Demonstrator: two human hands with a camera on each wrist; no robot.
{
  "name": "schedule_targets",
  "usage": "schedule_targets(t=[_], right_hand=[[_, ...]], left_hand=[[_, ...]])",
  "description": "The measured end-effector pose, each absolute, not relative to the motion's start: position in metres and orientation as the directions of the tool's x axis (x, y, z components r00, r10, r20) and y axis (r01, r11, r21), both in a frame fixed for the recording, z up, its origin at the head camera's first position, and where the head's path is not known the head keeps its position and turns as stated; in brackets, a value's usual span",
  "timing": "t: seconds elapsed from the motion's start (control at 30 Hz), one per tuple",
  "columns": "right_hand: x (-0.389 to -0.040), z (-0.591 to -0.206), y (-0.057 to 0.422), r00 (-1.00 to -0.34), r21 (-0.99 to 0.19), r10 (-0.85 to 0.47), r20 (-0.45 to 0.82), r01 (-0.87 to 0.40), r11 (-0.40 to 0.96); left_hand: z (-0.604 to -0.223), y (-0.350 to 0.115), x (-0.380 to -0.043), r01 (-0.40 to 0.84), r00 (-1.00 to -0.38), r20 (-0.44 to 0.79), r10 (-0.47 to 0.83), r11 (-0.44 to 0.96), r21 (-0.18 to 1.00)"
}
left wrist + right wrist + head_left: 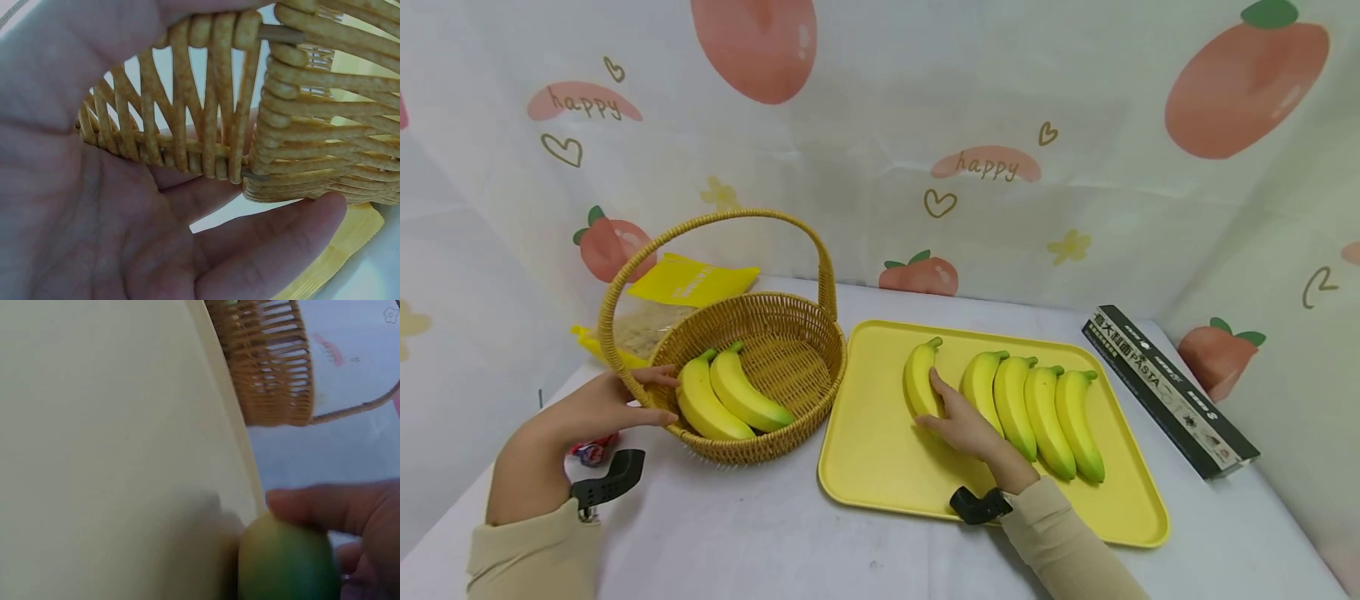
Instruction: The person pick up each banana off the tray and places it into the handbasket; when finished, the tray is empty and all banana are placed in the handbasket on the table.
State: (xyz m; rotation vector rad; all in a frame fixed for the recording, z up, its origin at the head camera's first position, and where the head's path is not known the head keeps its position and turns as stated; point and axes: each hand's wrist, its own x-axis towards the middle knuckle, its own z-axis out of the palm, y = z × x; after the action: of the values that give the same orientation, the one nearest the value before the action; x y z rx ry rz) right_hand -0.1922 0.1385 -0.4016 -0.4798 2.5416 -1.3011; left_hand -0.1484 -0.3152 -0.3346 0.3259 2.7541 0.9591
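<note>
My left hand (606,408) holds the wicker basket (790,442) at its left side, where the handle meets the rim; the left wrist view shows the woven handle base (206,94) lying across the palm. Inside the basket, two bananas (748,392) lie side by side. My right hand (962,421) grips the leftmost banana (919,379) on the yellow tray (872,458), its lower part hidden by the hand. The right wrist view shows this banana's greenish end (287,562) by the thumb. Several more bananas (1017,404) lie in a row right of the hand.
A black pasta box (1168,387) lies to the right of the tray. Behind the basket rests a yellow and clear bag (696,282). A small red and blue wrapped item (595,450) lies beside the left wrist. A printed cloth (865,167) hangs behind the table.
</note>
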Motion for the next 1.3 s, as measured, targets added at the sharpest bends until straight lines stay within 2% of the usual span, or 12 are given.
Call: schedule_targets(t=[0.23, 0.43, 0.83, 1.03, 1.3], right_hand=[[-0.196, -0.374, 0.143, -0.915, -0.784, -0.4, -0.051, -0.211, 0.584], [-0.194, -0.345, 0.139, -0.858, -0.808, -0.514, -0.02, -0.289, 0.514], [-0.189, -0.302, 0.096, -0.735, -0.7, -0.677, 0.028, -0.498, 0.511], [-0.196, -0.291, 0.064, -0.651, -0.68, -0.759, -0.019, -0.548, 0.487], [-0.221, -0.287, 0.012, -0.581, -0.708, -0.791, -0.189, -0.478, 0.52]], left_hand=[[-0.333, -0.314, -0.148, 0.136, -0.955, -0.121, 0.272, 0.761, 0.635], [-0.333, -0.315, -0.147, 0.133, -0.956, -0.12, 0.269, 0.758, 0.638], [-0.332, -0.314, -0.146, 0.127, -0.957, -0.123, 0.264, 0.758, 0.64], [-0.332, -0.314, -0.146, 0.116, -0.957, -0.134, 0.259, 0.759, 0.641], [-0.331, -0.314, -0.146, 0.122, -0.956, -0.131, 0.263, 0.762, 0.637]])
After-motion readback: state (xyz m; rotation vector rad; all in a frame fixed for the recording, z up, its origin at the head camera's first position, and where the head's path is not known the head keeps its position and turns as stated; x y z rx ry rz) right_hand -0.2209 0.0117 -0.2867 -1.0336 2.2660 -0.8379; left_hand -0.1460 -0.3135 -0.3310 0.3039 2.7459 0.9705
